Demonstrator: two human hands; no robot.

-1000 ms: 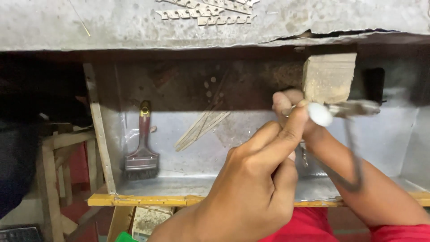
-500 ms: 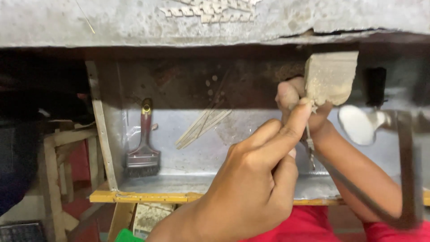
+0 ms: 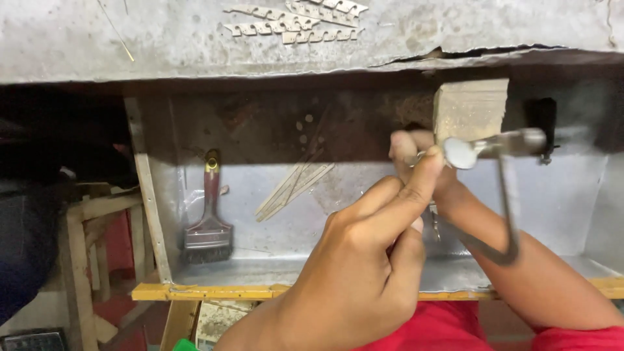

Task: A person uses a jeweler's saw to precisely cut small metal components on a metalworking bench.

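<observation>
My left hand [image 3: 364, 260] is in front, fist closed low on a metal saw frame [image 3: 506, 201], index finger stretched up toward the frame's top clamp [image 3: 463, 153]. The saw's handle is hidden inside the fist. Behind it my right hand [image 3: 408, 148] reaches up from the lower right. Its fingertips pinch a small metal piece [image 3: 416, 157] against the underside of a wooden block [image 3: 469, 107] that juts from the bench edge. A short stretch of the thin blade [image 3: 433, 221] shows below the fingers.
A metal catch tray [image 3: 260, 273] with a yellow wooden front rail [image 3: 214, 292] hangs under the grey benchtop [image 3: 162, 45]. In it lie a red-handled brush [image 3: 208, 227] and thin metal strips [image 3: 292, 188]. Toothed metal strips [image 3: 292, 19] rest on the benchtop. A wooden frame [image 3: 84, 260] stands at left.
The saw frame swung down and to the right, blurred, half a second ago, and is now back up beside the wooden block. Both hands stay in place.
</observation>
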